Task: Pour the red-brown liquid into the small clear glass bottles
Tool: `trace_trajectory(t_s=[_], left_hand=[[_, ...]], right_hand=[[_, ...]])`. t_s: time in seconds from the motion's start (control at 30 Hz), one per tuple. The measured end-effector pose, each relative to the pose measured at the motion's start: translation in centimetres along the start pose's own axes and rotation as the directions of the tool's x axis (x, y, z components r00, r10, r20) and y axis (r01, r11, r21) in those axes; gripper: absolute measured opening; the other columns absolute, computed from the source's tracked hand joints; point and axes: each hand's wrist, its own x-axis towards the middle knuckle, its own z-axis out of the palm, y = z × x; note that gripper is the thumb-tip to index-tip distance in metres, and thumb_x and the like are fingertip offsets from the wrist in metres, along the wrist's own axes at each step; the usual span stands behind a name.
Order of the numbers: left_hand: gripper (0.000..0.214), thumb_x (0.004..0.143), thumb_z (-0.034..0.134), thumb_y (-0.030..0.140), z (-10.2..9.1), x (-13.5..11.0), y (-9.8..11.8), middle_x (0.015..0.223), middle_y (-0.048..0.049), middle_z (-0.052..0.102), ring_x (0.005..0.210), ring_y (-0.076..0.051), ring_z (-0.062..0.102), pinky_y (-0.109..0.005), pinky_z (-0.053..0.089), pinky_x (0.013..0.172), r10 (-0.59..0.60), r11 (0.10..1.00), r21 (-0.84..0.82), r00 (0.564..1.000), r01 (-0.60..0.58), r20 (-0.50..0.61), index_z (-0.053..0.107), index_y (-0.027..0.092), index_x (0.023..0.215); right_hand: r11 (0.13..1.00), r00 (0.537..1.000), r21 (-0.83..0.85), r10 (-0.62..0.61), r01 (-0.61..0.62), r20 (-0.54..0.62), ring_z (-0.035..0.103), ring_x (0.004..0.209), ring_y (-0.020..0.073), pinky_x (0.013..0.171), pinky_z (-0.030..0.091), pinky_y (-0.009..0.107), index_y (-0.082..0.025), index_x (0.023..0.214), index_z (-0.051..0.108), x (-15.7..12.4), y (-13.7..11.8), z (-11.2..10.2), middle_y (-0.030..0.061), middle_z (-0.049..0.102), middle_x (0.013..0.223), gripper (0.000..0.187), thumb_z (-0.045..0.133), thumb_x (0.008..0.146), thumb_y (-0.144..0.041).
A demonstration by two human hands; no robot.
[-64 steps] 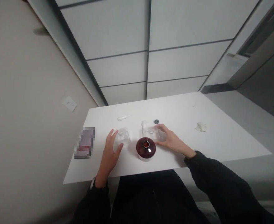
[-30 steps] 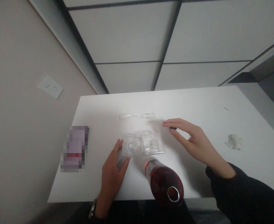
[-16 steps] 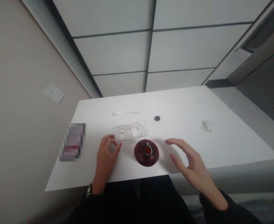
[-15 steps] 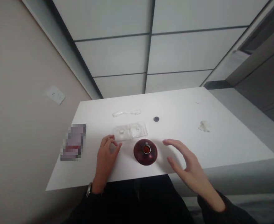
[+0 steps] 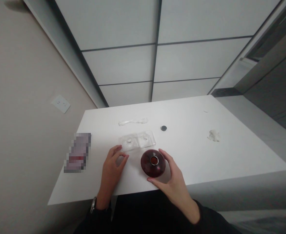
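A squat, round, dark red vessel (image 5: 148, 166) with a silver-ringed mouth and orange-red inside is near the table's front edge. My right hand (image 5: 175, 182) curves around its right side, fingers behind and thumb in front. Left of the vessel, my left hand (image 5: 112, 170) rests low over the table, its fingers loosely curled and holding nothing visible. Its fingertips are at the left end of a clear plastic case (image 5: 137, 141), which lies spread flat with two compartments. Whether they touch the case, I cannot tell.
Behind the case lies a clear, slender plastic piece (image 5: 133, 122). A small dark disc (image 5: 163, 128) is to its right. Crumpled whitish material (image 5: 213, 136) lies on the right of the white table (image 5: 240, 156). A blurred-out flat object (image 5: 77, 152) is at the left edge.
My right hand has moved left, from beside the vessel to around it, and the vessel now looks slightly tilted. My left hand has barely moved. The view has shifted slightly.
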Motion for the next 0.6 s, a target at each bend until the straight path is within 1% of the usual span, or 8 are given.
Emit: trace_trajectory(t_s=[0.13,0.2,0.27,0.33,0.37,0.43,0.5,0.6], left_hand=[[0.026,0.101,0.063,0.043,0.1,0.0,-0.1,0.137,-0.0096,0.068,0.129,-0.032,0.068,-0.052,0.057,0.113,-0.016,1.0,0.008,1.0,0.016,0.023,0.073,0.024,0.086],[0.028,0.101,0.063,0.043,0.1,-0.1,-0.1,0.138,-0.0101,0.067,0.131,-0.033,0.067,-0.055,0.056,0.114,-0.025,1.0,0.006,0.999,0.025,0.023,0.068,0.023,0.081],[0.026,0.099,0.066,0.044,-0.1,-0.4,0.0,0.139,-0.0119,0.065,0.131,-0.034,0.067,-0.058,0.055,0.114,-0.058,0.998,-0.019,0.998,0.057,-0.009,0.061,0.023,0.085],[0.029,0.096,0.07,0.047,-0.5,-0.8,0.3,0.146,-0.0147,0.059,0.131,-0.034,0.067,-0.06,0.057,0.113,-0.109,0.992,-0.059,0.994,0.108,-0.02,0.059,0.023,0.108],[0.044,0.094,0.072,0.049,-0.8,-1.1,0.5,0.152,-0.0164,0.055,0.133,-0.034,0.067,-0.06,0.057,0.112,-0.133,0.989,-0.067,0.991,0.132,-0.002,0.054,0.023,0.126],[0.081,0.092,0.074,0.052,-1.3,-1.3,1.0,0.164,-0.0192,0.044,0.138,-0.036,0.064,-0.062,0.056,0.113,-0.153,0.987,-0.045,0.987,0.155,0.058,0.032,0.026,0.156],[0.098,0.092,0.075,0.055,-1.7,-0.9,1.3,0.171,-0.0205,0.034,0.143,-0.038,0.06,-0.065,0.053,0.116,-0.132,0.991,0.006,0.988,0.132,0.085,0.016,0.03,0.166],[0.102,0.092,0.075,0.055,-1.5,0.7,1.4,0.177,-0.0212,0.025,0.149,-0.04,0.054,-0.064,0.048,0.121,-0.064,0.997,0.042,0.995,0.061,0.075,0.012,0.031,0.169]], right_hand=[[0.994,0.995,-0.044,-0.101,0.1,-0.016,0.072,0.127,0.0348,0.108,0.062,0.052,-0.027,0.144,0.054,0.7,-0.5,-0.3,0.0132,0.072,0.139,0.073,0.088,0.081,-0.04],[0.988,0.988,-0.057,-0.149,0.147,-0.031,0.074,0.12,0.0332,0.104,0.063,0.05,-0.027,0.14,0.056,1.0,-0.7,-0.9,0.012,0.074,0.132,0.066,0.086,0.081,-0.036],[0.985,0.986,-0.067,-0.163,0.159,-0.047,0.075,0.115,0.0324,0.1,0.064,0.049,-0.027,0.138,0.057,1.0,-0.7,-1.5,0.0113,0.074,0.127,0.063,0.084,0.081,-0.034],[0.985,0.987,-0.086,-0.153,0.148,-0.057,0.075,0.114,0.0325,0.098,0.065,0.049,-0.027,0.136,0.057,0.9,-0.4,-2.2,0.0114,0.074,0.125,0.063,0.085,0.08,-0.034],[0.986,0.987,-0.094,-0.144,0.137,-0.068,0.074,0.113,0.0327,0.098,0.065,0.049,-0.027,0.136,0.057,0.8,-0.1,-2.5,0.0114,0.073,0.125,0.064,0.085,0.079,-0.035],[0.989,0.988,-0.099,-0.122,0.113,-0.097,0.074,0.112,0.0326,0.096,0.065,0.049,-0.027,0.134,0.058,0.7,0.4,-3.2,0.011,0.072,0.123,0.062,0.085,0.078,-0.037],[0.992,0.986,-0.098,-0.096,0.083,-0.135,0.074,0.111,0.0322,0.093,0.066,0.049,-0.027,0.131,0.059,0.7,0.8,-3.9,0.0105,0.072,0.122,0.059,0.085,0.079,-0.039],[0.993,0.982,-0.109,-0.067,0.047,-0.178,0.073,0.114,0.0329,0.093,0.066,0.049,-0.027,0.131,0.06,1.0,1.3,-4.8,0.0111,0.072,0.125,0.059,0.085,0.08,-0.041]])
